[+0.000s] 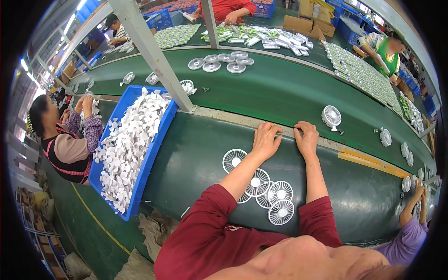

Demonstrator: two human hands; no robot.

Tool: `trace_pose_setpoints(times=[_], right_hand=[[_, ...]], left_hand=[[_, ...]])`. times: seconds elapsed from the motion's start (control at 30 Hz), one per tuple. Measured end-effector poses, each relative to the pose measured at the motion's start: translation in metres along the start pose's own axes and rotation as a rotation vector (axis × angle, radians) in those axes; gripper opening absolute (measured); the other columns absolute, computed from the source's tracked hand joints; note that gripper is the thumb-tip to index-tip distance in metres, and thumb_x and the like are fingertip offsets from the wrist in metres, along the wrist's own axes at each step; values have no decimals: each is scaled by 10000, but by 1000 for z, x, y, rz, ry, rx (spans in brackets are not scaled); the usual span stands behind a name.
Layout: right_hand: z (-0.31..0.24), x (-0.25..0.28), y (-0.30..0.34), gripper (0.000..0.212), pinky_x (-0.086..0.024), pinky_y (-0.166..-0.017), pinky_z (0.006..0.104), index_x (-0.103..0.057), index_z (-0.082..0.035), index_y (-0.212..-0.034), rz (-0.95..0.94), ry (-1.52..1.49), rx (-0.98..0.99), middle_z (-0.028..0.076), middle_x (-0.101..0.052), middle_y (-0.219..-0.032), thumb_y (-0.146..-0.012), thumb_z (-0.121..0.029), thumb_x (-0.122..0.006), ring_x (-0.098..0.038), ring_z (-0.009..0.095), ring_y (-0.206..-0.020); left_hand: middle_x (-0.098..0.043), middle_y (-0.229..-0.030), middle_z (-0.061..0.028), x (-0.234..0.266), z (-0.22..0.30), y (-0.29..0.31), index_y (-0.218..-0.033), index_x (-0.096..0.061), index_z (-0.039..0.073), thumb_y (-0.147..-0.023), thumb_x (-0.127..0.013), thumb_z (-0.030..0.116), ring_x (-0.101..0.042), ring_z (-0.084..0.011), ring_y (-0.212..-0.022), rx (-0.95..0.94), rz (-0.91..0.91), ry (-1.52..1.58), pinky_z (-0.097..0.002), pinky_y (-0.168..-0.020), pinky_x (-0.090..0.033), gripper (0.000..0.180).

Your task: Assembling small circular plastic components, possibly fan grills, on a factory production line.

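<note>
My left hand [266,140] lies on the ledge [233,118] at the far side of the green worktable [196,158], fingers stretched forward and nothing in them. Beside it my right hand [306,139] rests on the same ledge, thumb apart and fingers bent a little, also without anything. Between my forearms and under the left one lie several white round fan grilles [281,212], some overlapping. One grille [233,160] sits to the left of my left forearm, partly apart from the others.
At left stands a blue bin [150,163] heaped with white fan blades [133,140]. Past the ledge, a green conveyor belt [280,95] carries a small fan [332,116] and several grilles [227,58]. A grey post [154,56] rises near the bin. Co-workers sit left, right and across.
</note>
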State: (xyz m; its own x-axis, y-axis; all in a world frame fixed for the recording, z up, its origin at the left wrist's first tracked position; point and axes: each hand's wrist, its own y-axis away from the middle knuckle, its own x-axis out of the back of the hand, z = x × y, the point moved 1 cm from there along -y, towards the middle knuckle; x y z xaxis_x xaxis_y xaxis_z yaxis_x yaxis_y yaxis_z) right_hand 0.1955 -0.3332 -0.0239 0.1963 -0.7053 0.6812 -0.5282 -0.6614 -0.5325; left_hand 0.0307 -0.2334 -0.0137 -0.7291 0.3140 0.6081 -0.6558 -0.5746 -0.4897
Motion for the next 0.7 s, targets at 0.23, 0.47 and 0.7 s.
trace_pose_setpoints(times=[0.23,0.47,0.7], right_hand=[[-1,1,0,127,-422,-916,423,-712,-99,-904,-11,29,9,65,-668,-1071,-784,-142,-699,-580,278,-1046],[-2,0,1,126,-419,-926,424,-712,-100,-904,-6,42,5,63,-664,-1073,-785,-143,-698,-579,277,-1046],[-2,2,2,133,-421,-927,425,-710,-96,-908,6,66,20,67,-660,-1071,-784,-144,-700,-581,277,-1042]], left_hand=[[-553,-1044,-69,-2,-2,1,-980,-658,115,-782,-705,110,-498,-310,-1062,16,-15,24,-440,-895,-399,204],[-563,-1039,-68,0,-1,2,-967,-662,110,-777,-708,109,-504,-309,-1058,17,-9,32,-437,-897,-403,195],[-565,-1046,-67,-1,1,2,-959,-666,104,-774,-708,100,-504,-306,-1062,25,-16,31,-436,-902,-402,190]])
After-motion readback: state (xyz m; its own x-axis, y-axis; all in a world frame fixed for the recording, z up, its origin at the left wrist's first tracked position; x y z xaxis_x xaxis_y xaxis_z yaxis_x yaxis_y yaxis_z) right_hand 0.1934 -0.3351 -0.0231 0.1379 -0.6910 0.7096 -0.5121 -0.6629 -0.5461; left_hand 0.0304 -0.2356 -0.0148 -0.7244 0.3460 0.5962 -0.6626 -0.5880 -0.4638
